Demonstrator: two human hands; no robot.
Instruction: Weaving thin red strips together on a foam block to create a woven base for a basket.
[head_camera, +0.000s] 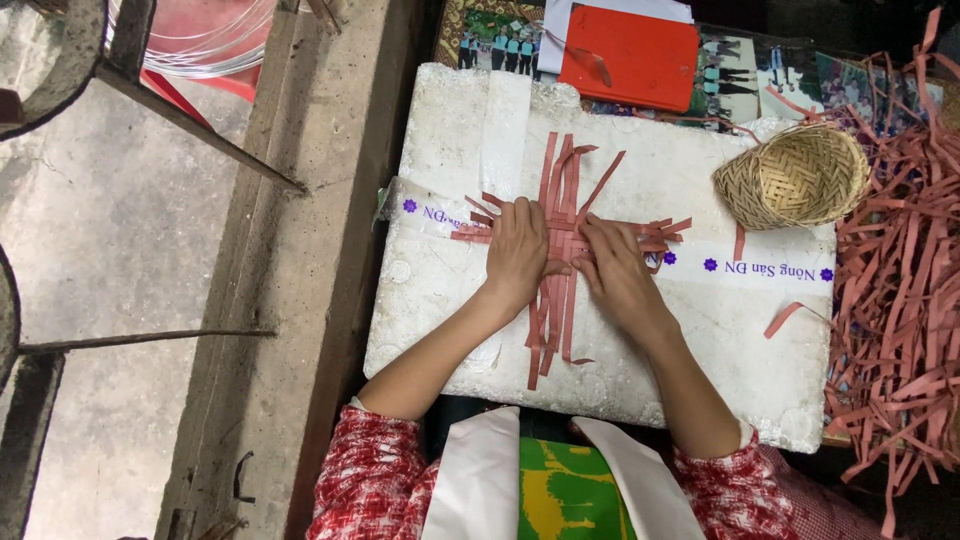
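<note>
A small cross-woven patch of reddish-brown strips (563, 215) lies in the middle of a white foam box lid (450, 130). Long strips run toward me and away, short ones stick out to both sides. My left hand (517, 250) lies flat on the left part of the weave, fingers pressing the strips down. My right hand (617, 270) rests on the right part, its fingertips pinching at the strips near the centre. Both hands touch the weave and neither lifts anything off the lid.
A small woven basket (793, 178) lies on its side at the lid's right. A heap of loose reddish strips (900, 300) fills the right edge. A red notebook (628, 55) lies beyond the lid. Left of the lid runs a concrete ledge (300, 270).
</note>
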